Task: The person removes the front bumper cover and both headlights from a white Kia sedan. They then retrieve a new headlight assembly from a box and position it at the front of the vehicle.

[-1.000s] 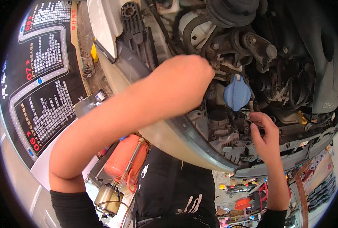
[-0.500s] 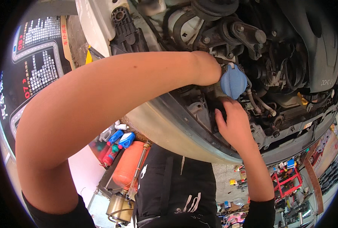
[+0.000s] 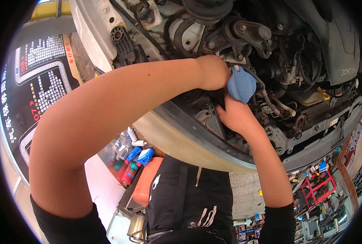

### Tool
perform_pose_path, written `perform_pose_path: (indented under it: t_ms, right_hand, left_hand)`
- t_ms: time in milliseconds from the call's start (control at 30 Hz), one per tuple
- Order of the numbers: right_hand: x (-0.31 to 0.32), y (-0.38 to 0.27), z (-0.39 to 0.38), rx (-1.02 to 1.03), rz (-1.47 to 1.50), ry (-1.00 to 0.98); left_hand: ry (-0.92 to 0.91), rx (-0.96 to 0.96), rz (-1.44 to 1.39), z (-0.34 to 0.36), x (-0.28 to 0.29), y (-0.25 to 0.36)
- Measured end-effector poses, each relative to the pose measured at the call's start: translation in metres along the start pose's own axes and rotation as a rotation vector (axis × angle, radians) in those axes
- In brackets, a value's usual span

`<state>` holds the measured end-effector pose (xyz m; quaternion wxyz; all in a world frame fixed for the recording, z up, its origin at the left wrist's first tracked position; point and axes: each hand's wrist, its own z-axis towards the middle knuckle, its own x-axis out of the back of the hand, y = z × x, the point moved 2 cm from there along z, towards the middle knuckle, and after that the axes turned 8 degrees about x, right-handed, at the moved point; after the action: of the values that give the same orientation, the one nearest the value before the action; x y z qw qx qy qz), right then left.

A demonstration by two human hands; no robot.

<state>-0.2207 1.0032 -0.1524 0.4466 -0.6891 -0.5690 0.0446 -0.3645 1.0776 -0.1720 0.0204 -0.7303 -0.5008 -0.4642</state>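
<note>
My left hand (image 3: 212, 72) reaches from the left down into the car's engine bay (image 3: 293, 107), right beside a blue reservoir cap (image 3: 242, 84); its fingers are hidden among the parts. Below the cap, my right hand (image 3: 236, 116) reaches in from the lower right, thumb pointing left, the other fingertips out of sight behind the cap and parts. Whether either hand grips anything cannot be made out. Dark hoses, bolted brackets (image 3: 250, 34) and a metal pipe end (image 3: 288, 110) surround them.
The cream bumper edge (image 3: 177, 142) curves below my arms, with a black fender cover or apron (image 3: 177, 195) beneath. Lower left are plastic bottles (image 3: 130, 173) and an orange cylinder (image 3: 146, 187). A printed board (image 3: 42, 57) fills the left; a red cart (image 3: 317, 187) with tools stands lower right.
My right hand has moved left and up, deeper in beneath the blue cap. My left hand has gone down beside the cap, fingers now hidden. The view has shifted.
</note>
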Motion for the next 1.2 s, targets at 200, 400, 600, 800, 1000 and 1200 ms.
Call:
perform_pose_path:
  t_ms: [200,400,600,800,1000,1200]
  right_hand:
    - [-0.007,0.007,-0.001,0.026,0.012,0.077]
    - [-0.008,0.010,-0.002,-0.029,0.026,0.071]
    - [-0.009,0.009,0.000,0.018,0.006,0.100]
    - [0.003,-0.008,-0.014,-0.028,-0.065,0.027]
    - [0.018,-0.028,-0.070,0.253,-0.095,0.245]
    - [0.003,-0.008,-0.156,0.272,0.152,0.640]
  left_hand:
    - [-0.047,0.047,-0.055,0.003,0.003,0.000]
    - [-0.004,0.058,-0.118,-0.004,0.012,0.002]
    - [-0.040,0.120,-0.053,-0.009,0.019,0.009]
    - [0.000,0.019,0.195,-0.013,0.017,0.008]
    - [-0.070,0.047,0.199,-0.020,0.018,0.013]
    - [0.138,0.064,-0.169,-0.063,0.054,0.004]
